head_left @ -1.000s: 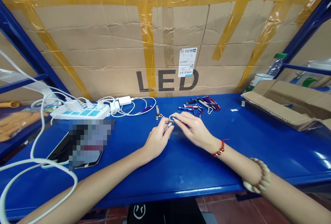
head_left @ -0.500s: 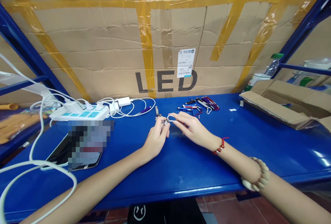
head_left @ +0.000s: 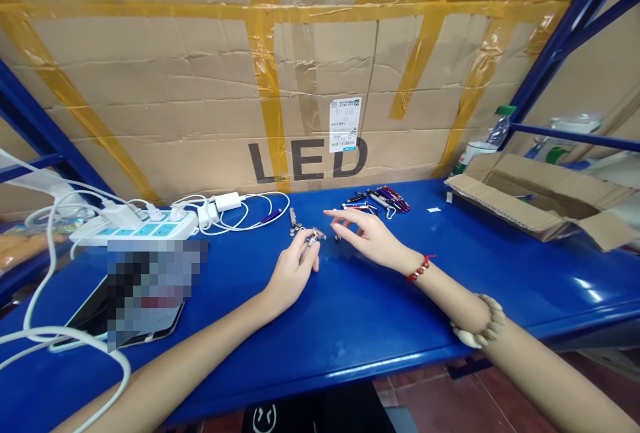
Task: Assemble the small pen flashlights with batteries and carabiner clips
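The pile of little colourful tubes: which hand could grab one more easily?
Probably the right hand: it looks open and is nearer the pile of tubes. The left hand grips a small silver thing.

Blue table (head_left: 400, 306), power strip (head_left: 155, 229), coloured metallic tubes (head_left: 394, 199), open carton (head_left: 500, 206)

Silver piece (head_left: 315, 237), plain blue tabletop (head_left: 360, 306), white cables (head_left: 90, 338), red bracelet (head_left: 419, 271).
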{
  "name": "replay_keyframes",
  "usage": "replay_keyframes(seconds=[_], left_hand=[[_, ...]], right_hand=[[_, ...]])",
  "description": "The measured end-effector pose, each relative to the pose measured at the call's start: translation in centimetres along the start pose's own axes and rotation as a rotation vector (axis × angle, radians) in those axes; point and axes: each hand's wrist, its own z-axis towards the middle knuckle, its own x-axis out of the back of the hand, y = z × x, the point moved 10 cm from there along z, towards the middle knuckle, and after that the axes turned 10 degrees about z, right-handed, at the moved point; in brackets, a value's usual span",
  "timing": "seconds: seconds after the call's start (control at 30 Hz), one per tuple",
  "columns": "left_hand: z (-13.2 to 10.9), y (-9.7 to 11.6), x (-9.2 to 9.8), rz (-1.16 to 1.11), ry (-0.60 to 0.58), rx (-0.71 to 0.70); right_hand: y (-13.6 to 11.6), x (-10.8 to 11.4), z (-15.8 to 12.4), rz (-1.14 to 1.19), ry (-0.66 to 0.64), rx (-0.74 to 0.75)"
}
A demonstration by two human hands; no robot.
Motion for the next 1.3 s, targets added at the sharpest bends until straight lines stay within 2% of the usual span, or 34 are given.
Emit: replay_keyframes(seconds=[0.17, 0.27, 0.33, 0.5, 0.57, 0.63, 0.73, 0.77, 0.83, 0.9, 1.07, 1.2, 1.3], left_hand=[[0.0, 0.7, -0.9, 0.042, -0.100, -0.072], [0.1, 0.4, -1.1, 0.065, -0.122, -0.067], [0.1, 0.2, -1.3, 0.040, -0.131, -0.048], [0.1, 0.1, -1.4, -0.064, -0.115, -0.009], [0.2, 0.0, -1.0, -0.060, -0.073, 0.003], [0.4, -0.2, -0.3, -0.031, -0.007, 0.019], [0.5, -0.8, 0.5, 0.012, 0.063, 0.058], [0.6, -1.0, 0.6, 0.020, 0.070, 0.066], [0.6, -1.1, 0.7, 0.021, 0.082, 0.068], [0.6, -1.0, 0.8, 0.003, 0.084, 0.054], [0.4, -0.1, 0.7, -0.021, 0.076, 0.005], [0.3, 0.2, 0.9, 0.074, 0.079, 0.023], [0.4, 0.2, 0.4, 0.116, 0.027, 0.025]], right_hand=[[-0.8, -2.6, -0.3, 0.287, -0.190, 0.000], [0.0, -4.0, -0.5, 0.467, -0.277, -0.107], [0.5, -4.4, -0.6, 0.550, -0.277, -0.165], [1.4, -3.7, -0.3, 0.616, -0.179, -0.230], [1.9, -2.9, 0.1, 0.657, -0.120, -0.240], [2.7, -0.9, 0.6, 0.692, 0.012, -0.223], [4.2, 3.3, 0.8, 0.696, 0.290, -0.186], [4.6, 4.3, 0.8, 0.693, 0.350, -0.180], [5.0, 5.0, 0.7, 0.669, 0.382, -0.180], [4.9, 4.3, 0.7, 0.589, 0.311, -0.182], [3.3, -0.1, 0.5, 0.369, -0.034, -0.199], [1.8, -1.4, 0.3, 0.432, -0.111, -0.177], [0.8, -2.4, 0.1, 0.507, -0.144, -0.160]])
